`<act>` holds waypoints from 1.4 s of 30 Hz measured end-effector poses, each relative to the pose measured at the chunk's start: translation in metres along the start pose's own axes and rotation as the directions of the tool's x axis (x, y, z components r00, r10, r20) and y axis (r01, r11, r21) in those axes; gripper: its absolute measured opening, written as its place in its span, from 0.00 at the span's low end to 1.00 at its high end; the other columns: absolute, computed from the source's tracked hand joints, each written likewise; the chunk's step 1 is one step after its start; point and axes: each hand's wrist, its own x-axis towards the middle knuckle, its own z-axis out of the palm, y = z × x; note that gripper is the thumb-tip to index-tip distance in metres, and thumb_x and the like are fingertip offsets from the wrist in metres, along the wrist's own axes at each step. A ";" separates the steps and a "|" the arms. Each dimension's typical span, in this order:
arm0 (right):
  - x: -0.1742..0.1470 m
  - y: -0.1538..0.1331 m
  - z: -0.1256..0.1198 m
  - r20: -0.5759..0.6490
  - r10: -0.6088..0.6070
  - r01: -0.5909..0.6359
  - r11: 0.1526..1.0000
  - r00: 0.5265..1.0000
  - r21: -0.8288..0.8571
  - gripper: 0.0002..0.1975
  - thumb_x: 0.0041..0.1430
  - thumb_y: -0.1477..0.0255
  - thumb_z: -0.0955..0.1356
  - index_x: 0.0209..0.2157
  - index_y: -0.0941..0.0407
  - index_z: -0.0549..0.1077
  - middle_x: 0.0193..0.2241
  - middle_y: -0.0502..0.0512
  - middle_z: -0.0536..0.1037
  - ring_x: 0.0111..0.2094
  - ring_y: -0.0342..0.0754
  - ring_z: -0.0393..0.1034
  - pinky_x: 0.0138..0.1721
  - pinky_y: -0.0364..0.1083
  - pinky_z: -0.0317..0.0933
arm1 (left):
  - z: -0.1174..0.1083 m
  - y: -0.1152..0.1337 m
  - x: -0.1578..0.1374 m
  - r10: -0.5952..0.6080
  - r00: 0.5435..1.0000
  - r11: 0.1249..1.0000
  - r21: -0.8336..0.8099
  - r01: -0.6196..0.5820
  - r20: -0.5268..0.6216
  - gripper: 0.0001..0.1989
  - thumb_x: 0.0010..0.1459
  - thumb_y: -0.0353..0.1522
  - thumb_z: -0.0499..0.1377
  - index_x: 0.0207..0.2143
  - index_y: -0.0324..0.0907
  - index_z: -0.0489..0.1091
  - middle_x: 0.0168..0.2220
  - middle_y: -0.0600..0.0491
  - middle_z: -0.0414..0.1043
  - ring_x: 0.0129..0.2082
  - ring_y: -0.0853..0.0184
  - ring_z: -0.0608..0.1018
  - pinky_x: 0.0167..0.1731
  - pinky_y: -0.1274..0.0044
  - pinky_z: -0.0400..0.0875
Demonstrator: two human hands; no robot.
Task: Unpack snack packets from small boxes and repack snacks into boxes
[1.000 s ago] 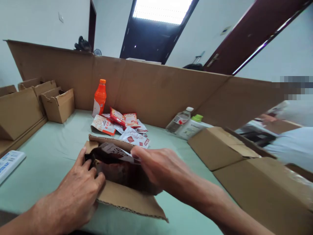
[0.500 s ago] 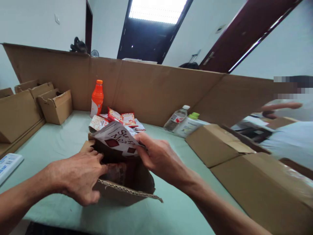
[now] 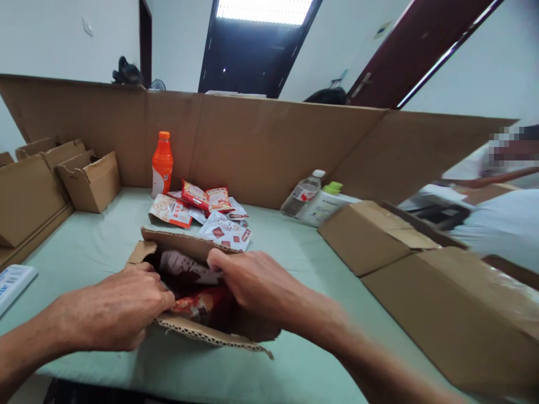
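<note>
An open cardboard box (image 3: 210, 334) sits on the green cloth in front of me. My left hand (image 3: 122, 303) is closed over its left side, with fingertips reaching inside. A white packet with dark red print (image 3: 187, 266) lies tilted inside by the far wall. My right hand (image 3: 252, 283) reaches in from the right, its fingers closed at the packet's right end; the fingertips are partly hidden. Below it in the box is a red snack packet (image 3: 202, 303). Just beyond the box, another white packet with dark red squares (image 3: 227, 231) lies on the cloth.
Several red and white packets (image 3: 196, 195) lie beside an orange bottle (image 3: 163, 165). A clear bottle (image 3: 304, 195) and a white bottle with green cap (image 3: 322, 206) lean at the back. Cardboard boxes (image 3: 455, 314) stand right, others (image 3: 90, 179) left. A person (image 3: 497, 224) is at far right.
My right hand has lowered the white packet from above the opening into the box. My left hand stays at the box's left side. The view has shifted slightly.
</note>
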 end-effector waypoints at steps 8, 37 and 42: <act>0.022 -0.008 -0.003 0.226 -0.120 0.108 0.992 0.967 0.067 0.07 0.60 0.80 0.67 0.38 0.55 0.71 0.28 0.51 0.78 0.24 0.45 0.61 0.26 0.45 0.44 | 0.015 0.004 -0.004 -0.063 0.986 0.998 -0.019 0.061 -0.153 0.10 0.48 0.22 0.61 0.33 0.42 0.74 0.43 0.45 0.74 0.45 0.52 0.76 0.46 0.61 0.75; 0.083 0.202 0.128 0.054 0.496 -0.480 0.801 0.867 0.358 0.20 0.69 0.61 0.72 0.57 0.56 0.74 0.59 0.61 0.75 0.57 0.56 0.73 0.58 0.61 0.68 | 0.029 -0.002 0.000 -0.067 0.991 0.998 -0.002 0.068 0.118 0.22 0.50 0.26 0.60 0.49 0.35 0.76 0.63 0.29 0.71 0.65 0.38 0.72 0.67 0.45 0.62; 0.099 0.198 0.141 0.109 0.538 -0.531 0.744 0.836 0.405 0.21 0.69 0.62 0.72 0.59 0.55 0.73 0.59 0.61 0.74 0.56 0.57 0.73 0.56 0.61 0.71 | 0.031 -0.003 -0.001 -0.079 0.993 0.997 0.000 0.079 0.083 0.20 0.51 0.27 0.59 0.48 0.36 0.76 0.63 0.31 0.72 0.64 0.39 0.73 0.66 0.45 0.64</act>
